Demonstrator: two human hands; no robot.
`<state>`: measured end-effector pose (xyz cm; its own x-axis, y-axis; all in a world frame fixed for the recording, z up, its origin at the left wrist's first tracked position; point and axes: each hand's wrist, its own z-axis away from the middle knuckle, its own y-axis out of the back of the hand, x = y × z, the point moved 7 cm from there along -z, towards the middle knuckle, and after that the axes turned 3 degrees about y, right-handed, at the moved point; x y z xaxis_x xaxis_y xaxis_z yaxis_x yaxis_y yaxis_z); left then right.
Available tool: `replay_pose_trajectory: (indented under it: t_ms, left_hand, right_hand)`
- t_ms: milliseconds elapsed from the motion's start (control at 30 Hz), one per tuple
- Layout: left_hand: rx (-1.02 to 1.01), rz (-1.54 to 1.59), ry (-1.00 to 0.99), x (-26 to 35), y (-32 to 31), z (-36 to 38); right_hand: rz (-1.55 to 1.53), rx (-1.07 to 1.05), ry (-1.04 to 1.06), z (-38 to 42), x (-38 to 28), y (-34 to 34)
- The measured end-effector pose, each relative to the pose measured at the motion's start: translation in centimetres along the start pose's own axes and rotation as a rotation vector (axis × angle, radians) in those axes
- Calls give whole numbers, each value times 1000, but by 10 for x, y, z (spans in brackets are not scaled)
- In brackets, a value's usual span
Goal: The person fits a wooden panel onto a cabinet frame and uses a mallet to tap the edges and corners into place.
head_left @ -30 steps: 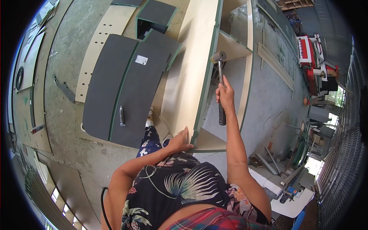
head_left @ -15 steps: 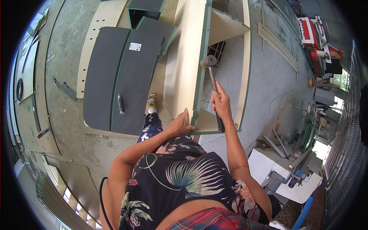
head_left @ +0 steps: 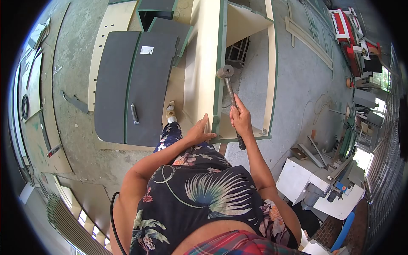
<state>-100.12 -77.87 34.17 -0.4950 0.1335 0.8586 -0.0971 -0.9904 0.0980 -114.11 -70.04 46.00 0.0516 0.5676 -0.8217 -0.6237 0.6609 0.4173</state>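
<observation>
My right hand (head_left: 241, 121) is wrapped around the handle of a hammer (head_left: 230, 87). Its drum-shaped head overlaps the green-edged side of a pale wooden cabinet frame (head_left: 220, 46) in this view. My left hand (head_left: 199, 131) rests with fingers stretched out against the near end of the same panel, its fingertips by the green edge. Inside the frame a pale cross panel (head_left: 244, 23) spans between the two long sides.
Left of the frame lie dark grey panels (head_left: 148, 85) with a tube (head_left: 134, 113) and a white label (head_left: 146, 50) on them. A white machine table (head_left: 293, 180) stands at the right. Pale strips (head_left: 312, 44) lie on the concrete floor.
The hammer head has shifted slightly left and down, over the panel's green edge. My left hand stays against the panel, and the whole view has tilted a little.
</observation>
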Motion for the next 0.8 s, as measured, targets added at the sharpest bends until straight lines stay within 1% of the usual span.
replay_pose_trajectory:
  t_ms: [67,267,400,533,633,667,767,800]
  left_hand:
    - [16,-30,-22,0,1,0]
    - [-17,-20,20,4,3,3]
    - [-35,17,16,7,5,4]
    - [-35,2,29,2,4,2]
    - [-25,-1,15,2,4,1]
    - [-19,-9,21,1,4,1]
    - [19,29,-50,-6,1,-3]
    - [21,31,-26,-4,3,-2]
  right_hand:
    - [-7,2,7,3,3,-2]
    - [-25,11,6,19,13,-3]
    - [75,25,82,30,23,-2]
    - [72,29,89,39,21,0]
    - [92,35,62,49,22,1]
    - [128,33,97,52,19,1]
    - [138,10,87,59,19,1]
    - [119,11,81,61,17,1]
